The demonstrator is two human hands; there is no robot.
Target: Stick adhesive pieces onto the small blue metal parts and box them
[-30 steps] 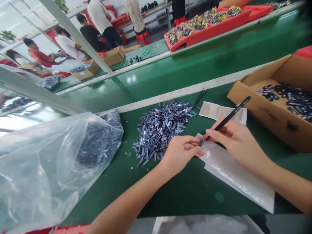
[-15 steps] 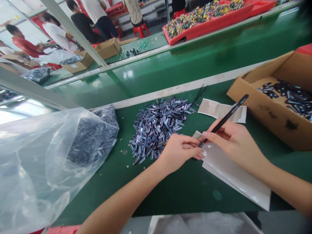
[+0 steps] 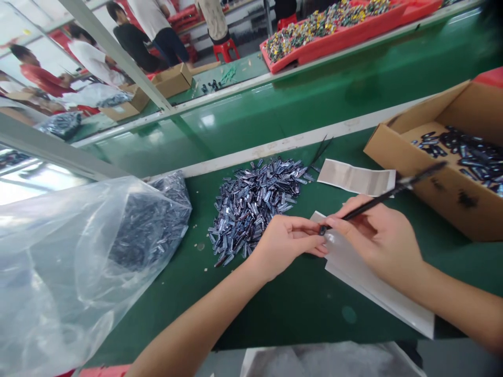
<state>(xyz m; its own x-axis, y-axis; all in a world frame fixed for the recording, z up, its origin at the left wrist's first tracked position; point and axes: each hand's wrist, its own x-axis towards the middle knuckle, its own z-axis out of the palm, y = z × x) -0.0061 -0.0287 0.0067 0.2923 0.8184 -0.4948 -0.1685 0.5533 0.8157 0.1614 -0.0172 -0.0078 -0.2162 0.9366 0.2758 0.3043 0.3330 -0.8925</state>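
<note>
My left hand (image 3: pixel 281 245) is closed in a pinch around a small dark glossy piece (image 3: pixel 323 230), mostly hidden by the fingertips. Black tweezers (image 3: pixel 387 195) lie in the grip of my right hand (image 3: pixel 387 243), their tips down at that piece and their back end slanting up to the right, blurred. Beneath the right hand, a pale backing sheet (image 3: pixel 377 285) rests on the green table. A heap of shiny dark-blue plastic pieces (image 3: pixel 255 201) lies just left of and beyond my left hand.
A large clear plastic bag (image 3: pixel 98 262) of similar pieces covers the left side. At right stands an open cardboard box (image 3: pixel 424 180) with dark pieces inside. A beige sheet (image 3: pixel 356 177) lies near it. Red trays (image 3: pixel 341 44) of colourful parts sit beyond; several people work at the back left.
The tweezers' back end has swung down and to the right as my right hand rolled. My left hand stays almost in place with its pinch.
</note>
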